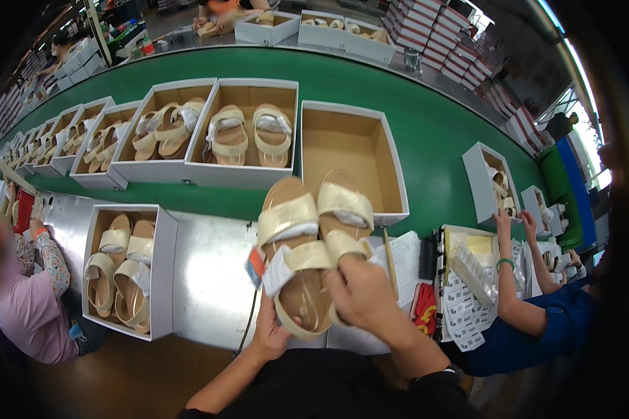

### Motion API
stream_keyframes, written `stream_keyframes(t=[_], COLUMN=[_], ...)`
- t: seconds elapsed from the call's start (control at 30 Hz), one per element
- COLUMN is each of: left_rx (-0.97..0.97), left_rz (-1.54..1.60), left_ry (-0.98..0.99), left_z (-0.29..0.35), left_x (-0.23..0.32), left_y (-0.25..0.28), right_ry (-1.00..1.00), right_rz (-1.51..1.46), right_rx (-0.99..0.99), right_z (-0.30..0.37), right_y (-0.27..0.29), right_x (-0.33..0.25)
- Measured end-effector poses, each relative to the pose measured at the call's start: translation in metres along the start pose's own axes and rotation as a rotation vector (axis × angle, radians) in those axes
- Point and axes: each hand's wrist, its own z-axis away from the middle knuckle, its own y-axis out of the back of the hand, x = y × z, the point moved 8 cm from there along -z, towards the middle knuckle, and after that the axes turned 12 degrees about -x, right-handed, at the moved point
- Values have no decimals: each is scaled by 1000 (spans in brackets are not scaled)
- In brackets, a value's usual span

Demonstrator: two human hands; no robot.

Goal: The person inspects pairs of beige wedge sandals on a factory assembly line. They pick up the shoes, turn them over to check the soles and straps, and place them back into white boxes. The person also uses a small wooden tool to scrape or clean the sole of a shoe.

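Two pale gold sandals are held side by side in front of me, soles down and toes pointing away. White padding sits under their straps. My left hand (269, 331) grips the left sandal (305, 307) from below at its heel end, thumb on the edge. Closed fingers of my right hand (370, 295) hold the right sandal (346, 208) by its rear strap. An orange and blue tag (256, 262) shows beside the left sandal. Just beyond the toes stands an open white box (353, 150) with a brown inside.
White boxes of sandals (241, 174) line the green belt (259, 66). Another box of sandals (162, 279) stands left on the metal table (210, 244). At right lie papers (404, 262), label sheets (468, 307) and a red item (424, 304). Co-workers (538, 318) sit on both sides.
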Motion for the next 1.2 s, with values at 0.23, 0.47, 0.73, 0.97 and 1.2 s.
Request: stream_keyframes(t=[0.23, 0.47, 0.73, 0.97, 1.2], left_rx=[162, 205, 245, 166, 94], left_rz=[-9, 194, 287, 1216, 1259], left_ry=[281, 372, 403, 147, 163], left_z=[64, 40, 46, 71, 79], left_x=[-35, -40, -55, -49, -36], left_y=[19, 27, 38, 29, 32], right_ry=[7, -139, -307, -407, -113], right_rz=[-135, -550, -914, -1482, -2222], right_rx=[28, 256, 55, 131, 29], right_z=[60, 116, 60, 69, 111], right_y=[-43, -47, -125, -138, -177], right_x=[4, 101, 129, 134, 60])
